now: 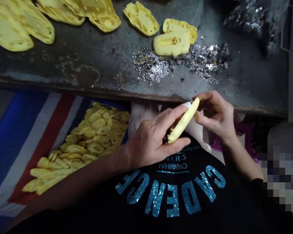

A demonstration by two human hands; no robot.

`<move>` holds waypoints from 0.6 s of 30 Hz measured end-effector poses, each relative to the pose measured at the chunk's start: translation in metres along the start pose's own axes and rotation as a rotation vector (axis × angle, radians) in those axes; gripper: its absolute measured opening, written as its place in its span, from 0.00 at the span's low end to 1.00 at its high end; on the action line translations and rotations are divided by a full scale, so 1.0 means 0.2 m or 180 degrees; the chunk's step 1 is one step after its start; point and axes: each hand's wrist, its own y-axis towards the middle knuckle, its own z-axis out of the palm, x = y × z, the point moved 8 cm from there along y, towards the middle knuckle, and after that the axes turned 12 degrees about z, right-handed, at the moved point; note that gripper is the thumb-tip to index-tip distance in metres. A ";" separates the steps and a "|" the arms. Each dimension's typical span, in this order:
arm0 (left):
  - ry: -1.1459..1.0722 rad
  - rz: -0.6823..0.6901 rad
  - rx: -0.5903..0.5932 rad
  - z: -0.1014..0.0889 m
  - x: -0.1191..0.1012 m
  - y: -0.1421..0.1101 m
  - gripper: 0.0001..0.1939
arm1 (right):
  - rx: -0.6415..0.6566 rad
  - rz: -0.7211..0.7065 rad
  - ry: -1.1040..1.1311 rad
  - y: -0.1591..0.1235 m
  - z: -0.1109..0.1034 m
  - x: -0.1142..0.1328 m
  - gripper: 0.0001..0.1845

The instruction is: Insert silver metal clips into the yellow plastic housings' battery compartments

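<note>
A yellow plastic shell point(183, 123) is held on edge above my lap, in front of the table edge. My left hand point(158, 131) grips it, fingers along its inner side and thumb beneath; one fingertip has a white covering. At the shell's upper end is my right hand point(213, 113), its thumb and index finger bent close together around that end. Whether a small part sits between those fingertips is hidden. On the table beyond lies a spread of small shiny metal pieces point(158, 66). A yellow shell point(172, 44) rests at its back edge, overlapping another shell point(191, 29).
More yellow shells point(141, 18) lie along the back of the worn metal table point(107, 58). At the back right stands a clear bag point(251, 19) of metal pieces. Below left, a striped cloth-lined container point(42, 143) holds a heap of yellow shells point(95, 136).
</note>
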 end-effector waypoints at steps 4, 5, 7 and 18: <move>-0.0437 0.0050 0.0615 0.05 0.03 -0.01 0.61 | -0.0567 -0.0609 0.0067 -0.11 -0.03 -0.02 0.18; -0.0567 0.0036 0.0753 0.07 0.04 0.00 0.67 | -0.0684 -0.0753 0.0046 -0.14 -0.04 -0.02 0.18; -0.0784 0.0050 0.0951 0.10 0.07 0.02 0.73 | -0.0895 -0.1001 -0.0028 -0.18 -0.06 -0.02 0.17; -0.1026 0.0323 0.1002 0.15 0.12 0.10 0.71 | -0.1127 -0.1256 -0.0441 -0.21 -0.09 -0.03 0.18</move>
